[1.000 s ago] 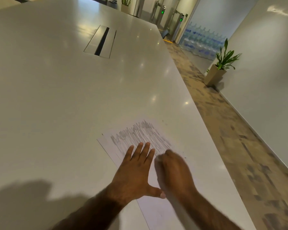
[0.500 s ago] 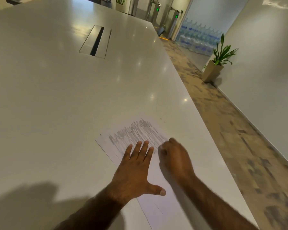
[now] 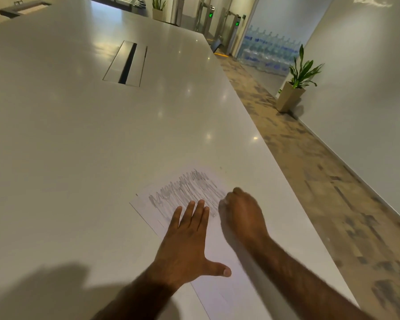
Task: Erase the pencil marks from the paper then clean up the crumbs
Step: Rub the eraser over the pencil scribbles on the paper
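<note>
Your flat left hand (image 3: 185, 248) pins the paper (image 3: 217, 287); your curled right hand (image 3: 240, 211), contents hidden, sits at the right end of the pencil marks (image 3: 189, 192).

- A long, glossy white table (image 3: 56, 135) fills most of the view, with small ceiling lights reflected in its top.
- A metal cable hatch (image 3: 126, 63) is set in it toward the far end.
- A dark shadow (image 3: 44, 292) lies at the near left corner.
- Beyond the right edge is a mottled brown floor (image 3: 333, 192) and a plain pale wall (image 3: 367, 88).
- A potted plant (image 3: 296, 86) stands against that wall.
- Stacked water bottles (image 3: 270, 54) and turnstile gates (image 3: 217, 21) with green lights stand past the far right corner.
</note>
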`<action>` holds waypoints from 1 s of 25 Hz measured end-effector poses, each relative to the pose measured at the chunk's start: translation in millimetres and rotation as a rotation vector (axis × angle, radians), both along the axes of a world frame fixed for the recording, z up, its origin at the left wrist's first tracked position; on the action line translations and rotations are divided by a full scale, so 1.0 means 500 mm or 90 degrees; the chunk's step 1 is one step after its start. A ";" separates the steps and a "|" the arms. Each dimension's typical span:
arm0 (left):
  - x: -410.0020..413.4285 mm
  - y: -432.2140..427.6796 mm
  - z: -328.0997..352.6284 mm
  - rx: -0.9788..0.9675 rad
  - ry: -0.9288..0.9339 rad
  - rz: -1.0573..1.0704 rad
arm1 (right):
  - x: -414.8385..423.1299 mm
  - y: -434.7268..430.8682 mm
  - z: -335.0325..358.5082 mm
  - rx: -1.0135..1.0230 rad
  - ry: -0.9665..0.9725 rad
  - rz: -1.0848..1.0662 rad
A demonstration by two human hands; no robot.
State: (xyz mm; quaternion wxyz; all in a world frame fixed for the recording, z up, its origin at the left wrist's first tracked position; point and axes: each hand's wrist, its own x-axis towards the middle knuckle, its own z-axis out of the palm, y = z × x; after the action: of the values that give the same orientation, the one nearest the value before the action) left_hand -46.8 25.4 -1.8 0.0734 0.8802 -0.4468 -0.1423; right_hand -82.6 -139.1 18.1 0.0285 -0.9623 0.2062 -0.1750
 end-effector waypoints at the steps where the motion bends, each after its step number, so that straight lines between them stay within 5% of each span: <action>1: 0.000 0.000 0.002 0.003 0.003 0.004 | 0.020 -0.032 0.011 -0.002 0.001 -0.040; 5: 0.001 0.000 0.003 0.004 0.009 0.004 | 0.007 -0.041 0.037 0.109 -0.036 -0.056; 9: 0.002 -0.001 -0.001 -0.009 -0.016 -0.011 | -0.067 0.077 -0.002 0.041 -0.008 0.159; 16: -0.003 0.001 0.007 -0.005 -0.005 0.014 | 0.041 -0.059 0.029 0.047 -0.026 -0.072; 22: 0.000 0.001 -0.005 -0.011 -0.031 0.000 | -0.079 0.070 0.017 -0.019 0.012 0.124; 25: -0.001 -0.001 0.000 0.007 -0.017 0.011 | -0.013 -0.006 0.011 -0.049 -0.013 0.086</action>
State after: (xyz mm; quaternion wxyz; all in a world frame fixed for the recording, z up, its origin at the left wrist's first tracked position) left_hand -47.5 24.7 -1.9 0.0636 0.8861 -0.4396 -0.1322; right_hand -89.3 -142.0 23.4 0.0051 -0.9726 0.1340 -0.1901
